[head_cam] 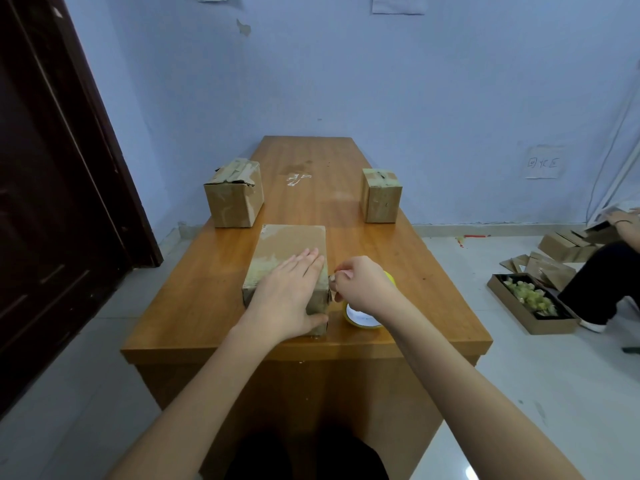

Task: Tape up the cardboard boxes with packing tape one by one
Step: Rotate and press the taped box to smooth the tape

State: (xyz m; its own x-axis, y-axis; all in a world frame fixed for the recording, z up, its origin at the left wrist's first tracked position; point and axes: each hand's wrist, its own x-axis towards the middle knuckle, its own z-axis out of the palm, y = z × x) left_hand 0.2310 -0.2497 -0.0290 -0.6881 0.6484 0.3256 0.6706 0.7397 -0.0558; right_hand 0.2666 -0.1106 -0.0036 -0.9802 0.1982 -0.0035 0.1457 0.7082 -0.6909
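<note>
A flat cardboard box lies near the front of the wooden table. My left hand rests flat on its near end, fingers straight, thumb against the box's front right corner. My right hand is beside the box's right edge, fingers curled, pinching the end of the tape at the box's side. A roll of packing tape with a yellowish rim lies on the table under that hand, partly hidden. Two taped boxes stand farther back: one at the left, one at the right.
White tape scraps stick to the table's middle. A dark door is at the left. On the floor at the right sit flattened cartons, a tray of small pieces, and a seated person.
</note>
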